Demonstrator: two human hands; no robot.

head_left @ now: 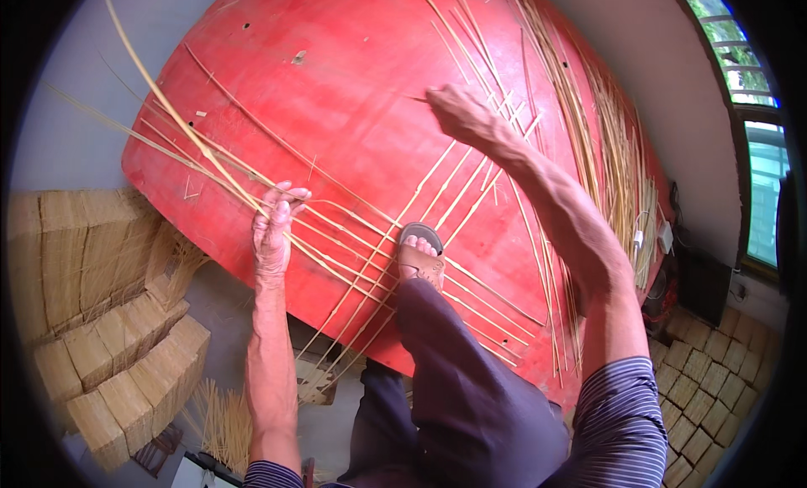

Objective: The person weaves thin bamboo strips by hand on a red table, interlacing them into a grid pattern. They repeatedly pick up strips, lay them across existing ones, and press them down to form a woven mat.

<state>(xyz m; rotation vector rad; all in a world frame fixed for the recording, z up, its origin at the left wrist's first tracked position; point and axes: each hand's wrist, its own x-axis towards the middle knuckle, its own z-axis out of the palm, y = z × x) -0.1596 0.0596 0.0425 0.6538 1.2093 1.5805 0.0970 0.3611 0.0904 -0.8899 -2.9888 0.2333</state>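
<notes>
My left hand (279,212) pinches several long bamboo strips (202,147) at the left side of the red board (319,93). They run into a woven lattice of crossed strips (357,278) lying on the board. My sandalled foot (420,254) rests on the lattice at the middle. My right hand (454,108) is raised toward the board's upper right, closed on a thin strip whose tip sticks out to the left. More crossed strips lie just under and behind it.
Long loose strips (588,118) pile along the board's right edge, near a small white box (664,236). Stacked square bamboo bundles stand at the lower left (126,387) and lower right (706,387), with loose sticks (223,412) on the floor. A barred window (756,194) is at the right.
</notes>
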